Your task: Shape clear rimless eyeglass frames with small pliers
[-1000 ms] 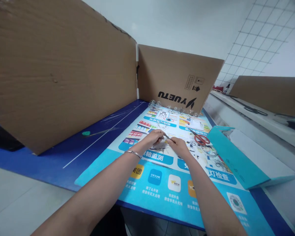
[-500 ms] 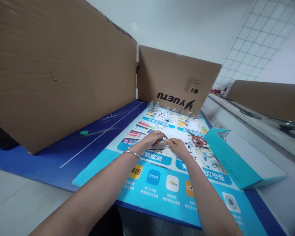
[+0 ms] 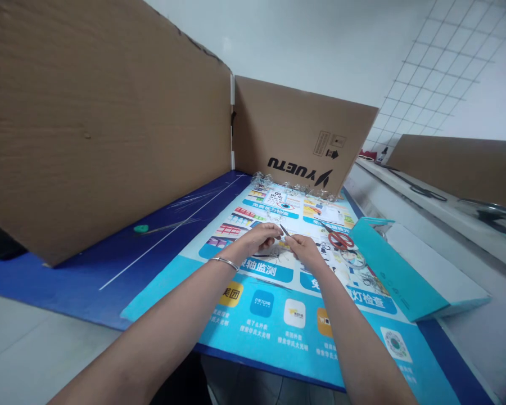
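Note:
Over the middle of a printed blue-and-white poster sheet, my two hands are close together. My right hand is closed around a slim dark pointed tool, its tip directed up and left. My left hand, with a silver bangle at the wrist, has its fingers curled in a pinch beside that tip. Whatever sits between those fingers is too small to name. Scissors with red handles lie on the sheet to the right of my right hand, and a clear ring-shaped coil is just below them.
Tall cardboard panels stand at the left and back. Tangled clear-and-silver bits line the sheet's far edge. A turquoise box lies open at right. A turquoise-ended tool rests left; dark scissors lie on the side counter.
The pointed tool's tip has come away from my left fingers, leaving a small gap between the hands. The left fingers have loosened slightly. The view has shifted a little.

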A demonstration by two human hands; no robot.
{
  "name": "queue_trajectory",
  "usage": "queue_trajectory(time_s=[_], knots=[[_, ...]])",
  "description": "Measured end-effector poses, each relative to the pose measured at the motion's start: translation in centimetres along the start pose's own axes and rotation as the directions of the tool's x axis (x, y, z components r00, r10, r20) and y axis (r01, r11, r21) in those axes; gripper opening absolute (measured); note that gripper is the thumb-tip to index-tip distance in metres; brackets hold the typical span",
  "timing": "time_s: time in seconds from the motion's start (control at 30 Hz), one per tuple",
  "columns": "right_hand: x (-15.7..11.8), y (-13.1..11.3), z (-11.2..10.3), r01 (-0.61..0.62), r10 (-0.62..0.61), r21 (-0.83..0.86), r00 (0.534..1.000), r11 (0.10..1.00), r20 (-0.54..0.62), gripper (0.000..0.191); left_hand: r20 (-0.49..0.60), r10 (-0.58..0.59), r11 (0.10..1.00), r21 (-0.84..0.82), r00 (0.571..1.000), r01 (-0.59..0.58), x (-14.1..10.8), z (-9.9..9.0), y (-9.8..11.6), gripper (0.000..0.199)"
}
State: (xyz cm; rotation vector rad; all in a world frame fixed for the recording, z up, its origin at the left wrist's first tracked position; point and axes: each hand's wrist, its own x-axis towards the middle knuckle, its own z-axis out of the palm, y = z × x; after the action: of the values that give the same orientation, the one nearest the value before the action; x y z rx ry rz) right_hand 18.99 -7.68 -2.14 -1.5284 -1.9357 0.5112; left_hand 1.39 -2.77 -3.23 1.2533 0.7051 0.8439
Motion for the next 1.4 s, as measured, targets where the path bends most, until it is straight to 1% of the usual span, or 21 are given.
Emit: queue_trajectory(time_s=[0.2,0.47,0.7,0.8,0.87,0.97,1.1,1.17,1.33,1.4], knots=[[0.0,0.0,0.1,0.001,-0.001,-0.016,1.000,1.000,-0.011,0.046,-0.018,0.010,1.000,0.010,1.000,-0.010,0.1,-0.2,-0.1,0.019],[0.4,0.3,0.4,-0.019,0.014,-0.096,0.999,0.995,-0.047,0.044,-0.006,-0.002,1.000,-0.008,1.000,0.002,0.7,-0.7,-0.6,0.020],[0.5,-0.1,0.6,-0.035,0.026,-0.179,0.998,0.983,-0.051,0.042,-0.067,-0.038,0.999,0.026,0.997,0.040,0.7,-0.8,-0.4,0.018],[0.5,-0.3,0.4,-0.041,0.034,-0.208,0.999,0.977,-0.034,0.040,-0.092,-0.035,0.999,0.025,0.995,0.037,0.7,-0.7,-0.3,0.016],[0.4,-0.5,0.2,-0.044,0.040,-0.225,0.999,0.973,-0.023,0.039,-0.089,-0.029,0.999,0.017,0.996,0.031,0.6,-0.8,-0.2,0.015],[0.2,-0.8,-0.1,-0.011,0.019,-0.205,0.999,0.979,0.036,0.040,-0.071,-0.036,0.999,0.004,0.997,0.037,0.5,-0.9,0.0,0.013],[-0.1,-1.2,-0.5,0.037,-0.022,-0.095,0.988,0.995,0.152,0.042,-0.073,-0.037,0.999,-0.025,0.997,0.035,0.4,-0.9,0.2,0.015],[-0.2,-1.2,-0.5,0.029,-0.020,-0.054,0.987,0.998,0.159,0.042,-0.085,-0.033,0.999,-0.039,0.996,0.030,0.4,-0.9,0.1,0.017],[-0.3,-1.2,-0.5,0.023,-0.018,-0.054,0.996,0.998,0.084,0.042,-0.102,-0.023,0.997,-0.070,0.995,0.016,0.7,-1.0,-0.2,0.017],[-0.4,-1.2,-0.6,0.020,-0.016,-0.032,0.993,0.999,0.120,0.043,-0.110,-0.014,0.996,-0.090,0.994,0.004,0.8,-1.0,-0.3,0.016]])
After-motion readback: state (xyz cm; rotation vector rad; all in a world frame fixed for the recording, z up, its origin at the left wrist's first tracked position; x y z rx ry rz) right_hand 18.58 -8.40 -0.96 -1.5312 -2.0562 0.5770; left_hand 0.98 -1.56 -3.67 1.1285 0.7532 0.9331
